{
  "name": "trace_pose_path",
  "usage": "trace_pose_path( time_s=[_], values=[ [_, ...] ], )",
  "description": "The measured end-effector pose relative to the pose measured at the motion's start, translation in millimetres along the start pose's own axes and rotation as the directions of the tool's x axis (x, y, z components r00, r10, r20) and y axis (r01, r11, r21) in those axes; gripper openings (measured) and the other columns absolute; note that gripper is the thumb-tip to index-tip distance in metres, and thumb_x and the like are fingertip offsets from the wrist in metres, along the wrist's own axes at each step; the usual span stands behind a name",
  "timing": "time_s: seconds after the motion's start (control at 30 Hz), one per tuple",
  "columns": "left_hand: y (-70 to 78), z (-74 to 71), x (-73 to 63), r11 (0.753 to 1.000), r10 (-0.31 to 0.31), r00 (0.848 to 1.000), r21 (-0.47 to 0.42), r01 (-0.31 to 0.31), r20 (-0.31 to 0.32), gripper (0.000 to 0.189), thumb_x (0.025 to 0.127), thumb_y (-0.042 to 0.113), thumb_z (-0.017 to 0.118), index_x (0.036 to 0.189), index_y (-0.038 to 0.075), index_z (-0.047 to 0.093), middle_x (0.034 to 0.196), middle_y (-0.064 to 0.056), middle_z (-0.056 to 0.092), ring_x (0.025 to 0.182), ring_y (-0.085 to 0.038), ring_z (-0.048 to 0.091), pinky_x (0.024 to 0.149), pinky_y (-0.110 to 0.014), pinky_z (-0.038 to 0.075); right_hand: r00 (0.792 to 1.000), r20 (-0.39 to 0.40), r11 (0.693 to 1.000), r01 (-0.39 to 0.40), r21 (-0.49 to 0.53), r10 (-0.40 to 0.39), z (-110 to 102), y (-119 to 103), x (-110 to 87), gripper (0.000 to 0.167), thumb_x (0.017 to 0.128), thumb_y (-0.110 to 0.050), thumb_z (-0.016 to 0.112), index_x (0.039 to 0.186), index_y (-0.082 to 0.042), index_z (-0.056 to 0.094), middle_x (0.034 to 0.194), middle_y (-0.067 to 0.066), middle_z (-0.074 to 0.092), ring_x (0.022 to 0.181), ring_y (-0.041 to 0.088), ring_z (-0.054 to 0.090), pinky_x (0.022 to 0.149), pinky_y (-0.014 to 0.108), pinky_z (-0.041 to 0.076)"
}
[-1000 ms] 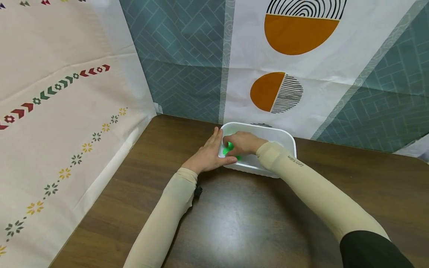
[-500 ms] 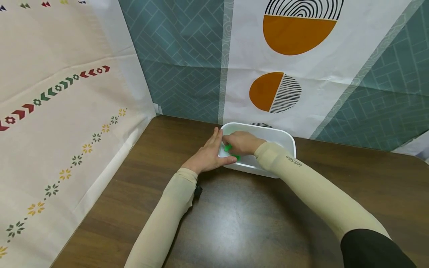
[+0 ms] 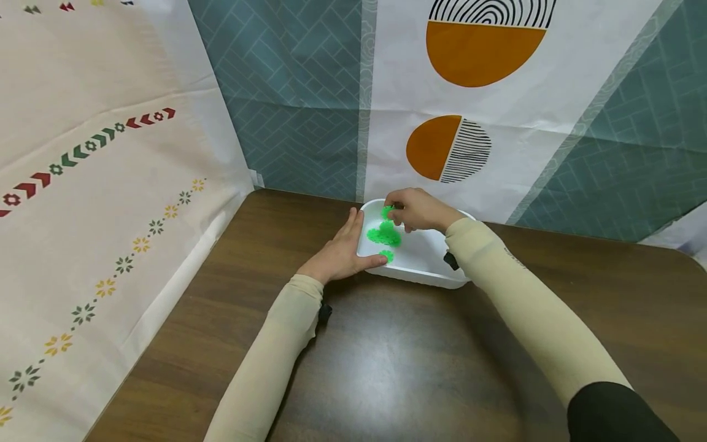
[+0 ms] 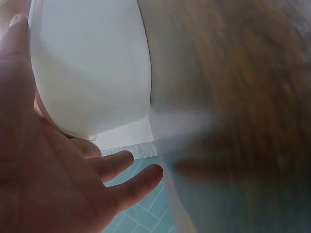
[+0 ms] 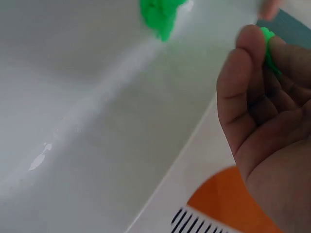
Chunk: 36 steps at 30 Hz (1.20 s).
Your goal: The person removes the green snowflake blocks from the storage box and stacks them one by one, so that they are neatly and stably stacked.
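Observation:
A white rectangular tub (image 3: 425,252) stands on the table against the back wall. Bright green, lumpy, dough-like stuff (image 3: 385,234) lies at its left end, with a smaller green bit (image 3: 388,255) close to my left thumb. My left hand (image 3: 340,255) rests on the tub's left end, fingers stretched along it and thumb at the near rim. The left wrist view shows the tub's outer wall (image 4: 92,58) against that hand. Above the tub's far left corner, my right hand (image 3: 417,209) pinches a small green piece (image 5: 268,48) between thumb and fingers.
The brown wooden table (image 3: 353,362) spreads out in front of the tub. Patterned cloth (image 3: 309,123) hangs right behind it, and a cream cloth (image 3: 132,202) borders the left side. Dark wrist devices (image 3: 451,261) sit under the sleeves.
My right hand has lifted from the tub's left end, back and to the right, with a green piece between its fingers. More green is now uncovered. My left hand stays in place.

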State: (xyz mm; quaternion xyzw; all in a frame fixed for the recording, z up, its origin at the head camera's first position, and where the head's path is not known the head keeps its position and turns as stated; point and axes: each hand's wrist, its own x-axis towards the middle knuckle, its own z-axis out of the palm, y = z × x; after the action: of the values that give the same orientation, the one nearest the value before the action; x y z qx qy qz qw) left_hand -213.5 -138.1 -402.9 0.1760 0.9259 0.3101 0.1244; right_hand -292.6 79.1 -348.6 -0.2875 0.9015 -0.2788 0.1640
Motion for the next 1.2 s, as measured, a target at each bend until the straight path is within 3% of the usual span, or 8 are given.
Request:
trace_pose_path(
  time_s=[0.17,0.43,0.73,0.97,1.2],
  values=[
    [0.6,1.0,0.7,1.0,-0.009,1.0,-0.002,0.009,-0.007,0.12,0.087,0.069,0.065,0.162,0.012,-0.009,0.168,-0.008,-0.014,0.153,-0.029,0.005,0.118,-0.047,0.02,0.997,-0.069,0.993,-0.014,0.116,0.022,-14,7,-17.2,0.027,0.106,-0.011,0.053,0.129,-0.004,0.065,0.082,0.02,0.061,0.056,0.023,0.053,0.061,0.036,0.049],
    [-0.2,2.4,1.4,0.999,-0.02,1.0,-0.035,0.019,-0.016,0.12,0.087,0.065,0.069,0.162,0.013,-0.008,0.168,-0.006,-0.015,0.153,-0.029,0.005,0.118,-0.048,0.019,0.987,-0.158,0.968,-0.002,0.249,0.042,-29,17,-38.4,0.034,0.107,-0.012,0.049,0.14,-0.008,0.059,0.076,0.015,0.056,0.057,0.024,0.049,0.059,0.036,0.044],
    [-0.5,2.8,2.2,1.0,-0.011,1.0,-0.02,0.01,-0.02,0.122,0.085,0.068,0.068,0.162,0.012,-0.008,0.168,-0.005,-0.015,0.153,-0.027,0.004,0.118,-0.046,0.021,0.965,-0.259,0.88,0.089,0.466,0.04,-41,23,-66.6,0.026,0.106,-0.006,0.051,0.131,-0.004,0.05,0.081,0.022,0.055,0.06,0.027,0.048,0.058,0.037,0.046],
    [1.1,2.6,2.3,1.0,-0.002,1.0,-0.022,0.001,-0.023,0.122,0.086,0.067,0.069,0.162,0.012,-0.008,0.168,-0.009,-0.012,0.153,-0.028,0.005,0.117,-0.047,0.021,0.943,-0.328,0.848,0.132,0.514,0.052,-41,34,-89.2,0.029,0.105,-0.005,0.053,0.133,-0.001,0.057,0.082,0.021,0.058,0.06,0.025,0.052,0.058,0.033,0.05],
    [2.0,3.6,2.3,0.999,-0.009,1.0,-0.048,0.008,-0.024,0.12,0.087,0.063,0.07,0.162,0.013,-0.008,0.168,-0.006,-0.015,0.153,-0.027,0.005,0.117,-0.048,0.021,0.895,-0.432,0.815,0.165,0.555,0.113,-35,48,-111.4,0.027,0.102,-0.005,0.059,0.128,-0.007,0.067,0.082,0.018,0.059,0.064,0.024,0.054,0.061,0.031,0.052]
  ],
)
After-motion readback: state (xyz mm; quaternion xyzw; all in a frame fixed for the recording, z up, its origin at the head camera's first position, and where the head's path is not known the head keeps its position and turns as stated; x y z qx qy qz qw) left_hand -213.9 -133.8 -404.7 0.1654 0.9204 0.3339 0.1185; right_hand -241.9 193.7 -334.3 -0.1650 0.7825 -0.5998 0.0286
